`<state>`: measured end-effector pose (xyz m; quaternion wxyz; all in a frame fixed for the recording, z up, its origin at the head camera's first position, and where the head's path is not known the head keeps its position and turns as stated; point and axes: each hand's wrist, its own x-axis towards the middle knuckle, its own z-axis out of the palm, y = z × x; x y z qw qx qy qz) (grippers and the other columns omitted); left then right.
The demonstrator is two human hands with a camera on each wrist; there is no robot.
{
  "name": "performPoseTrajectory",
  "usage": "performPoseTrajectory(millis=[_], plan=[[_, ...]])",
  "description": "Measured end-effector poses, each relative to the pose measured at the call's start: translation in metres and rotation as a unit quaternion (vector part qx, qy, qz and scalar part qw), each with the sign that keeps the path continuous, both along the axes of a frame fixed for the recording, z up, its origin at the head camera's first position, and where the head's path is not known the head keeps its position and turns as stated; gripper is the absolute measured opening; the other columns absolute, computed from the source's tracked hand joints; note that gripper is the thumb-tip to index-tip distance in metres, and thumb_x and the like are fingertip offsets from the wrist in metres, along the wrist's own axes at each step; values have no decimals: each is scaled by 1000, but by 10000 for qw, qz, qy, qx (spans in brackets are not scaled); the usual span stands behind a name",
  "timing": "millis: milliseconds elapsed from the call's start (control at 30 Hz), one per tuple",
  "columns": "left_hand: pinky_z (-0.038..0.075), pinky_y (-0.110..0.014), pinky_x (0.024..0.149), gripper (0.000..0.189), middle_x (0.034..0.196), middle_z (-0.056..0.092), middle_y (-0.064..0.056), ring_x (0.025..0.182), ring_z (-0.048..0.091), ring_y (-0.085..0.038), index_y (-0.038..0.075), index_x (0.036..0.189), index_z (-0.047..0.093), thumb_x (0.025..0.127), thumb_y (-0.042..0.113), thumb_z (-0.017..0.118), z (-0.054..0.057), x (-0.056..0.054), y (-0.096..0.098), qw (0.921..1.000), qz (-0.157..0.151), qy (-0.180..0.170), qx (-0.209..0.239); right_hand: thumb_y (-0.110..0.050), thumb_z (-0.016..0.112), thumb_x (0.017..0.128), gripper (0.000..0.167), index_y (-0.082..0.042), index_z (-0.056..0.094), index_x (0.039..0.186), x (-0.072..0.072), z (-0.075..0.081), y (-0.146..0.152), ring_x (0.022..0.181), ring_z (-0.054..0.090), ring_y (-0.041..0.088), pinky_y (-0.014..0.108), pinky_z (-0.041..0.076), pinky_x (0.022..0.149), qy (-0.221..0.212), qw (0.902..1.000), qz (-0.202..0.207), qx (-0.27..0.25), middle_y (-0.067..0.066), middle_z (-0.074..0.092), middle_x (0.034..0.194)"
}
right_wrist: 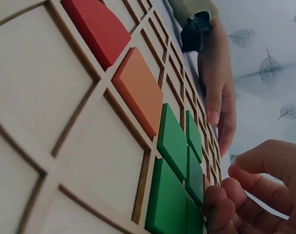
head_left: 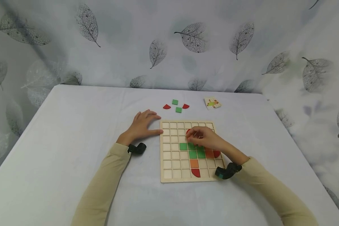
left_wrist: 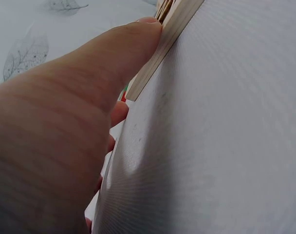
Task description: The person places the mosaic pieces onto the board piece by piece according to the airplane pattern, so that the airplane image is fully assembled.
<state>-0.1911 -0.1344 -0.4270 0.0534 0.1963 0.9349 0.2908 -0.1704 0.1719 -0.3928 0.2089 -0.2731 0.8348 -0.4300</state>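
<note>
A square wooden grid board (head_left: 167, 164) lies on the table, with green, orange and red tiles in some cells. My left hand (head_left: 142, 125) is spread at its left edge, the thumb touching the rim (left_wrist: 160, 58). Over the upper middle of the board, my right hand (head_left: 204, 138) has bent fingers, their tips down at the cells. A red quarter-round tile (head_left: 188, 131) peeks out behind these fingers. The right wrist view has green tiles (right_wrist: 172, 141) right beside the fingertips and a thin orange sliver there; I cannot tell whether the fingers pinch a tile.
Beyond the board lie loose green squares (head_left: 178, 110) and red quarter-round pieces (head_left: 166, 106). A small pattern card (head_left: 212, 103) is at the back right. White cloth (head_left: 73, 131) covers the table, and a leaf-print curtain (head_left: 115, 47) hangs behind it.
</note>
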Motion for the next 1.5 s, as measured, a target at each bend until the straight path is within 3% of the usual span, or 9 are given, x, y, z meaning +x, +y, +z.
performPoseTrajectory(millis=[133,433,1000,1500], plan=[[1,-50,120,63,147,41,-8,147,19,-29,17,135,56,84,49,72,-2,2,0,10000,-7,-10,21,-12,64,94,16,-2,66,107,-3,-2,-4,70,56,19,26,51,57,-16,10000,-60,-43,7,62,87],[0,-50,120,63,148,40,-8,148,16,-30,16,136,56,84,48,72,1,2,0,10000,-2,-30,53,-8,61,95,14,-1,68,105,-21,-5,-17,75,57,20,25,47,63,486,9985,-173,-155,10,64,93],[0,-50,120,63,147,41,-7,144,24,-26,17,136,56,84,49,72,0,1,-1,10000,-13,10,48,-9,61,95,17,0,68,107,-46,-3,-32,70,58,22,25,48,59,395,9988,-277,-55,12,63,93],[-1,-49,120,63,147,41,-6,147,17,-28,18,136,56,84,50,71,0,0,-1,10000,20,-45,-3,-4,60,94,18,8,65,107,-71,-4,-32,69,60,25,26,51,55,341,9989,-290,-137,17,62,90]])
